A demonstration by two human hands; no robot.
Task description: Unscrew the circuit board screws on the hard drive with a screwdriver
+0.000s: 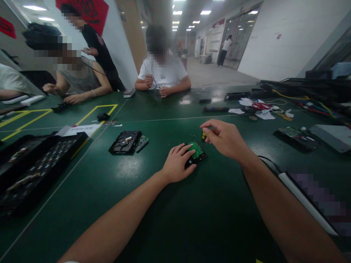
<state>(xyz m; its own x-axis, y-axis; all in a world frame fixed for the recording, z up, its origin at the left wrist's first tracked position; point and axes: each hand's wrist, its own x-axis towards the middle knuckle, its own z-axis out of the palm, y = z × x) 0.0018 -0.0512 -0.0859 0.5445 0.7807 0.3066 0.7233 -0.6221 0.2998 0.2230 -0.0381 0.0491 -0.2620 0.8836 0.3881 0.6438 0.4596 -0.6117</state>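
Observation:
A hard drive with a green circuit board (196, 150) lies board side up on the green table. My left hand (178, 162) grips it from the left, fingers across its top and thumb along the near edge, covering part of it. Just beyond the drive's right side, my right hand (222, 138) is closed in a pinch round a small screwdriver with a yellow-and-black handle (203, 136). The fingers hide the screwdriver's upper part, and its tip is too small to make out. A few tiny bits, perhaps screws (194, 135), lie behind the drive.
A black drive (125, 141) and a loose circuit board (142, 143) lie to the left, near black trays (55, 157). Another drive-like unit (297, 138), a grey box (330, 138) and cables (309, 98) are at right. Co-workers sit across the table.

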